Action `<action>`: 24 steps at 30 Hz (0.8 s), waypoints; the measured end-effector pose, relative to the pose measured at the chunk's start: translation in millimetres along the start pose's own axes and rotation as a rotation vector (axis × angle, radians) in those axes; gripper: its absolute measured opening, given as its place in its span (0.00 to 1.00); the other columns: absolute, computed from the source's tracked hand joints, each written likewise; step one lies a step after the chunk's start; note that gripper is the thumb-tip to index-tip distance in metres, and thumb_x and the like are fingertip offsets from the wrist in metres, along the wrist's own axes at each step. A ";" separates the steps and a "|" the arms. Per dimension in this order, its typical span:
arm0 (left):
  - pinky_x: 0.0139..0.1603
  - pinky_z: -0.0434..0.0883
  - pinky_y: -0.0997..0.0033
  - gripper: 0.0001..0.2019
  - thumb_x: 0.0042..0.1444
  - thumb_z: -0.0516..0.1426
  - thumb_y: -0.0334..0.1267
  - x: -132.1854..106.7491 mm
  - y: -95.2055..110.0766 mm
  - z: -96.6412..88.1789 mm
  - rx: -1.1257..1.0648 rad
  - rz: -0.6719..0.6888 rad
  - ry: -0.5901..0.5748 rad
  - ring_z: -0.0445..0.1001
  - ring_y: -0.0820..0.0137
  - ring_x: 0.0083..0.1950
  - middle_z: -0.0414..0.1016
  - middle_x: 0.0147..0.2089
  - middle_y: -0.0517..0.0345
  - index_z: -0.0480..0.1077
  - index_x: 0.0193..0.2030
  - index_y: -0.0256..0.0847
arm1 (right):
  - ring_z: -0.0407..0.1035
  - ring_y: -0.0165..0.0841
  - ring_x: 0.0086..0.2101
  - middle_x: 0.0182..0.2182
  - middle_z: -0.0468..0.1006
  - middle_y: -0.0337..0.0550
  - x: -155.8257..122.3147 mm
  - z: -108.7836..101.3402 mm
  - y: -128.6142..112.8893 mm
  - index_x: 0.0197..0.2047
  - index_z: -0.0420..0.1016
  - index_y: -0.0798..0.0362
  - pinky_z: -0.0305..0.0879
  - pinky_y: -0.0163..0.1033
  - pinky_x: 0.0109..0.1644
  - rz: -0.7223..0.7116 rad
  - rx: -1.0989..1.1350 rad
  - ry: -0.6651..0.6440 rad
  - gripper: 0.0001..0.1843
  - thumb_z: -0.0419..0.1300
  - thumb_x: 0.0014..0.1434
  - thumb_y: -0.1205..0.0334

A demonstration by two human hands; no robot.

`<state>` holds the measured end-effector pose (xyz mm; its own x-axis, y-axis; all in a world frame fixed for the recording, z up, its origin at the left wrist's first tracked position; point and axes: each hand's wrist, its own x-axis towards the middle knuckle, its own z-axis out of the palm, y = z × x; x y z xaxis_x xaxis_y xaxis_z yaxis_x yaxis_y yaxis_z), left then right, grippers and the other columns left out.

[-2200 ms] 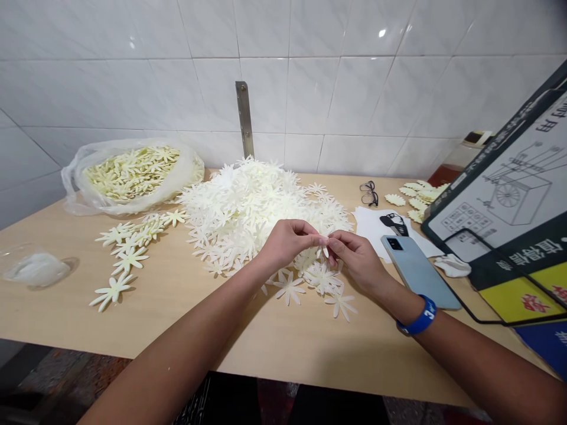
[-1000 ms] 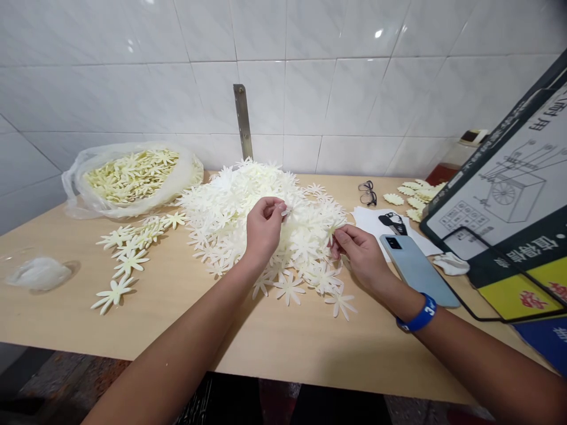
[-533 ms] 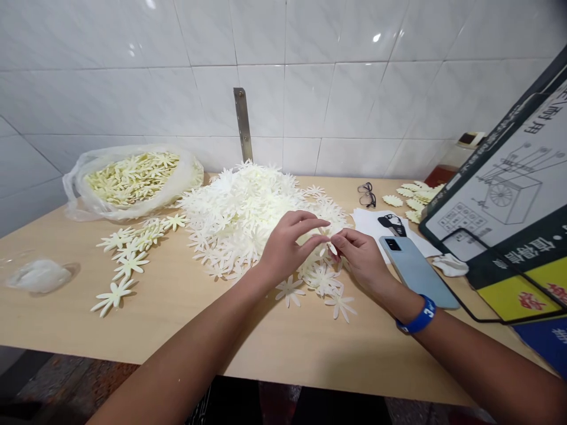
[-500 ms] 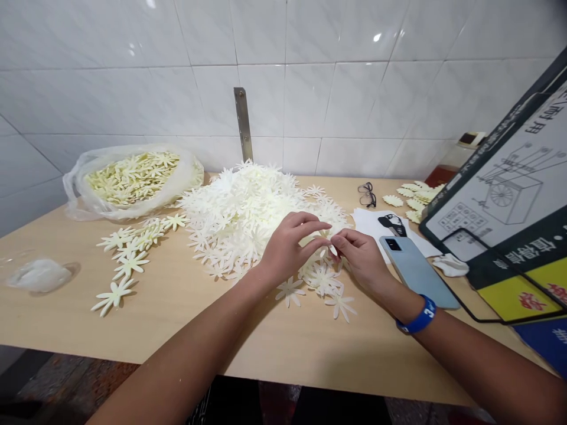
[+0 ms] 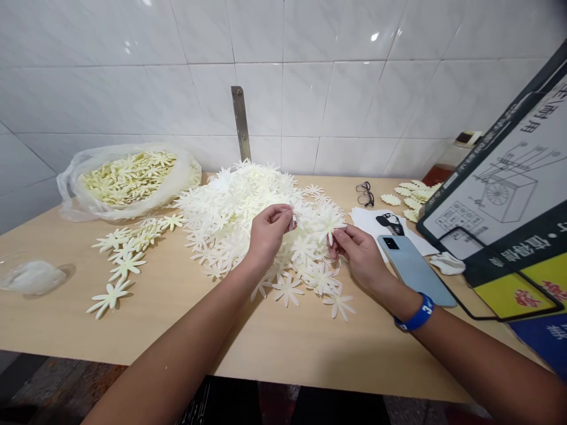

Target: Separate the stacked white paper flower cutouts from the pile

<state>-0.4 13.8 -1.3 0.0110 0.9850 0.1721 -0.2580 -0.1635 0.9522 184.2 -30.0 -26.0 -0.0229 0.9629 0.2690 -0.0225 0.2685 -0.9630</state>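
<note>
Table (image 5: 177, 313): flower (image 5: 329, 224) pinched by right fingers (image 5: 342, 235), scrap (image 5: 293, 222) by left fingers (image 5: 282, 215).

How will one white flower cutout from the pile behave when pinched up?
Probably light: the right hand pinches a flower cutout by one petal. Thin petals likely bend. In the pile they overlap, so neighbours may lift too.

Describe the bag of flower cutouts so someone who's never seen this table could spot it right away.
Start at the wooden table standing against the white tiled wall and look to its far left corner, just left of the big pile of white flower cutouts. There lies a clear plastic bag, open at the top and full of cutouts. Its cutouts are pale yellow, not white like the pile's.
</note>
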 end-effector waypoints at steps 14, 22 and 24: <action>0.47 0.72 0.66 0.06 0.61 0.57 0.36 -17.2 4.7 4.8 0.783 0.850 -0.240 0.74 0.67 0.45 0.78 0.40 0.54 0.76 0.41 0.43 | 0.65 0.28 0.23 0.23 0.70 0.37 -0.9 0.9 -0.2 0.26 0.71 0.53 0.63 0.36 0.30 0.008 -0.023 -0.014 0.17 0.61 0.61 0.52; 0.47 0.71 0.65 0.08 0.63 0.55 0.37 -20.2 10.7 4.3 0.762 0.859 -0.198 0.73 0.66 0.45 0.77 0.41 0.51 0.76 0.43 0.42 | 0.64 0.30 0.23 0.19 0.69 0.37 -1.4 0.7 -2.0 0.22 0.69 0.52 0.62 0.37 0.30 0.002 -0.076 -0.009 0.19 0.63 0.59 0.50; 0.45 0.71 0.66 0.09 0.62 0.56 0.39 -19.0 9.0 3.8 0.832 0.852 -0.325 0.73 0.66 0.44 0.78 0.41 0.52 0.76 0.44 0.43 | 0.63 0.30 0.22 0.18 0.69 0.38 -1.1 0.2 -1.1 0.22 0.69 0.52 0.61 0.37 0.29 0.008 -0.070 -0.017 0.20 0.64 0.58 0.50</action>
<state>0.7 -6.7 5.0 0.4110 0.5069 0.7577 0.3911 -0.8488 0.3557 184.1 -31.3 -25.2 -0.0398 0.9645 0.2610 0.0481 0.2627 -0.9637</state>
